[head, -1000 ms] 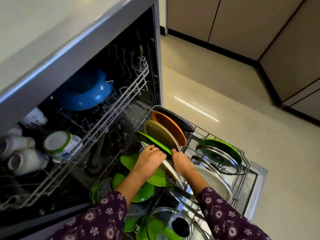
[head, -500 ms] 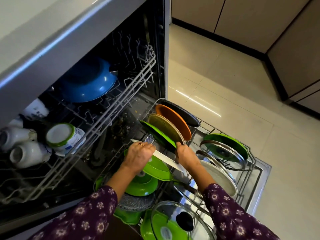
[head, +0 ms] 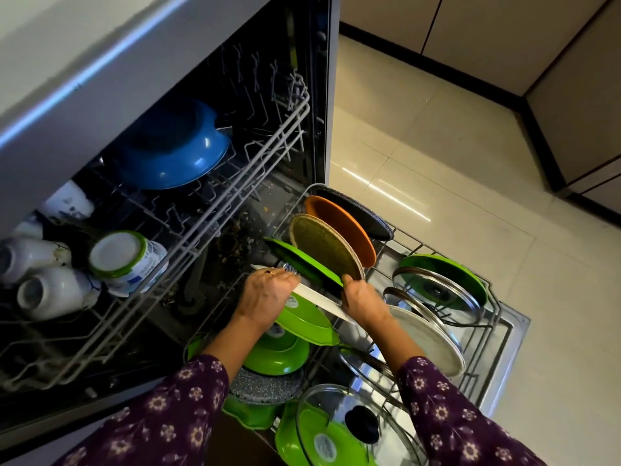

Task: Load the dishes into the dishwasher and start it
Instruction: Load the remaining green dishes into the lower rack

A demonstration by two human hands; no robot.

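Both my hands hold a white plate [head: 316, 295] on edge over the pulled-out lower rack [head: 497, 317]. My left hand [head: 265, 295] grips its left part and my right hand [head: 361, 299] grips its right part. Just behind it stand a green plate [head: 302, 262], a speckled olive plate [head: 324, 247], an orange plate [head: 342, 223] and a dark plate [head: 363, 213] in a row. In front of the white plate lie green dishes [head: 302, 319].
The upper rack [head: 215, 227] holds a blue bowl [head: 174, 146], white cups [head: 50, 290] and a white container with a green rim [head: 124, 257]. Glass lids [head: 433, 290], a pale platter [head: 430, 341] and a green pot with a lid [head: 336, 432] fill the lower rack. Tiled floor [head: 470, 183] lies to the right.
The white plate has tipped more upright and shifted back toward the green plate, with both hands moving along with it. The camera view has risen slightly.
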